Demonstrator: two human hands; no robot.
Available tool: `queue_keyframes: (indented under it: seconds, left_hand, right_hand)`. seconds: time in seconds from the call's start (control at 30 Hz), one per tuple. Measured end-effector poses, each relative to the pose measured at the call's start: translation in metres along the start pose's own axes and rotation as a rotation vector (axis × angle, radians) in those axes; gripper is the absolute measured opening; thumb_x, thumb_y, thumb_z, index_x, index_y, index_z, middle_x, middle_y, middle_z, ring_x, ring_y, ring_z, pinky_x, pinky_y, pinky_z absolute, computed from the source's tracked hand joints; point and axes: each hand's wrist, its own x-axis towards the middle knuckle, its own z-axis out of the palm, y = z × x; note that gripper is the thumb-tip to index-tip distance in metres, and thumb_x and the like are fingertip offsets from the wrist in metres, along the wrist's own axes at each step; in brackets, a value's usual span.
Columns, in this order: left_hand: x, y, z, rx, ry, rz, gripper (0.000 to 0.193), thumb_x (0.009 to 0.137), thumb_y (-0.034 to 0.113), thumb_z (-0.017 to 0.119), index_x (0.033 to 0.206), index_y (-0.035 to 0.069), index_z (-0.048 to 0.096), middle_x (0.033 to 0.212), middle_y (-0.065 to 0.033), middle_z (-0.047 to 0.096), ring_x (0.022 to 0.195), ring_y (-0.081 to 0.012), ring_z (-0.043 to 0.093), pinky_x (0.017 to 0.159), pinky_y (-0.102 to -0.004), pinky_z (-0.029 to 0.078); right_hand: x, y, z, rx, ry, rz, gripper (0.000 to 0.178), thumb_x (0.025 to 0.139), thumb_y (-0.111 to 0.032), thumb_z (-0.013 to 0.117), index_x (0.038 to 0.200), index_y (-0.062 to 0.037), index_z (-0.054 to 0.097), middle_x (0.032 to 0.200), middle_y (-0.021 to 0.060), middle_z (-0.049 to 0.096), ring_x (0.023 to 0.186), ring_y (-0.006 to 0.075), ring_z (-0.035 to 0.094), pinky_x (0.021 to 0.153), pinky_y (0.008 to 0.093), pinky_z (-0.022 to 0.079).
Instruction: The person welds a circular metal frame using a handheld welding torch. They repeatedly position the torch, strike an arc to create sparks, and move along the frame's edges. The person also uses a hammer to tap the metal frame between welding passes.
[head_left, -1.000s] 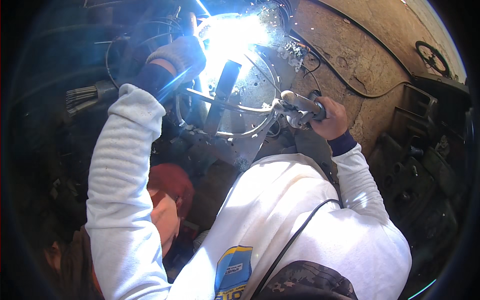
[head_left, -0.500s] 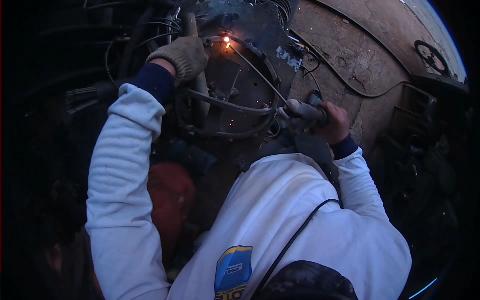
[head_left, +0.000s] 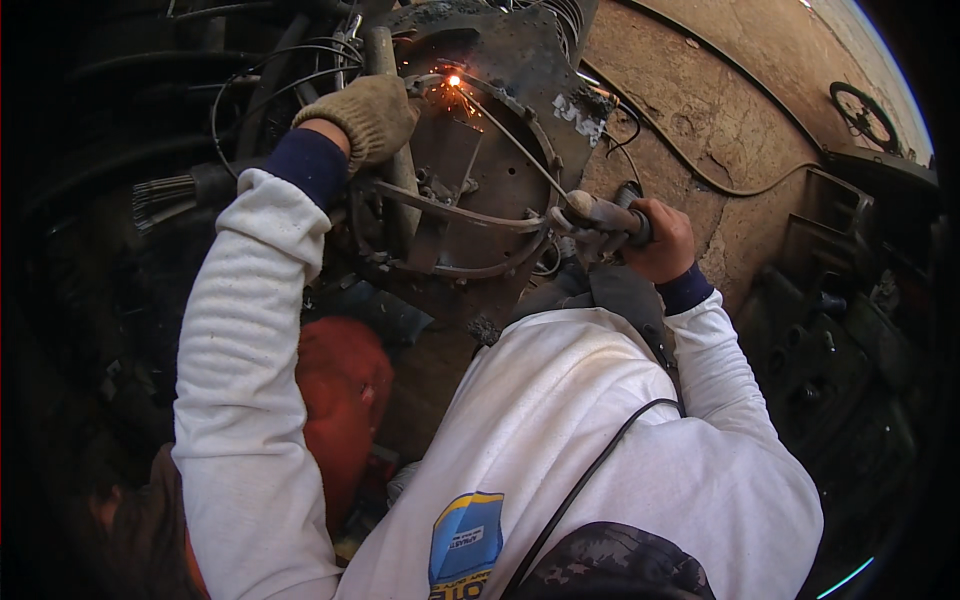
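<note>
My left hand (head_left: 368,115), in a tan work glove, grips an upright grey metal bar (head_left: 392,130) on a dark round metal assembly (head_left: 480,170). My right hand (head_left: 662,238) is bare and closed on a welding electrode holder (head_left: 600,215). Its thin rod (head_left: 510,140) runs up and left to a glowing orange spot (head_left: 453,80) with a few sparks on the assembly's upper rim. A curved metal ring (head_left: 450,215) circles the assembly's front. My white sleeves and torso fill the lower frame.
A black cable (head_left: 690,170) snakes over the brown dirt ground (head_left: 740,110) at the right. Dark machine parts (head_left: 850,330) lie at the far right. A red rounded object (head_left: 340,390) sits below the assembly, and a wire brush (head_left: 165,195) lies left.
The blinding white arc of a second ago has died to a small orange glow with sparks. My left hand has stayed on the bar; my right hand still holds the electrode holder.
</note>
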Motion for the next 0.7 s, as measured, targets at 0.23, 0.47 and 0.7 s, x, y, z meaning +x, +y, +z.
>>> queue_keyframes:
  seconds: [0.23, 0.47, 0.7]
  left_hand:
    - [-0.0011, 0.0017, -0.0002, -0.010, -0.011, -0.023, 0.050, 0.097, 0.038, 0.040, 0.115, -0.006, 0.056, 0.115, -0.0275, 0.059, 0.112, -0.0395, 0.055, 0.097, -0.0430, 0.042]
    - [-0.0037, 0.0046, -0.0023, -0.047, -0.026, -0.041, 0.049, 0.096, 0.037, 0.042, 0.114, -0.006, 0.057, 0.114, -0.0282, 0.059, 0.112, -0.0398, 0.055, 0.096, -0.0432, 0.043]
    - [-0.0028, 0.0035, -0.0009, -0.061, 0.000, -0.041, 0.048, 0.096, 0.035, 0.043, 0.112, -0.007, 0.058, 0.112, -0.0282, 0.060, 0.111, -0.0403, 0.056, 0.095, -0.0431, 0.044]
  right_hand:
    - [0.0018, 0.0047, 0.0040, 0.002, 0.003, -0.006, 0.039, 0.057, -0.010, 0.077, 0.093, -0.0063, 0.061, 0.079, 0.0122, 0.064, 0.070, 0.0328, 0.064, 0.060, 0.0378, 0.052]
    - [0.0029, 0.0035, 0.0042, 0.003, -0.004, -0.004, 0.038, 0.057, -0.011, 0.077, 0.092, -0.0063, 0.061, 0.079, 0.0119, 0.064, 0.069, 0.0325, 0.064, 0.060, 0.0378, 0.052]
    - [0.0030, 0.0032, 0.0033, 0.000, -0.001, -0.010, 0.039, 0.057, -0.012, 0.078, 0.092, -0.0063, 0.061, 0.079, 0.0118, 0.064, 0.069, 0.0323, 0.065, 0.060, 0.0373, 0.053]
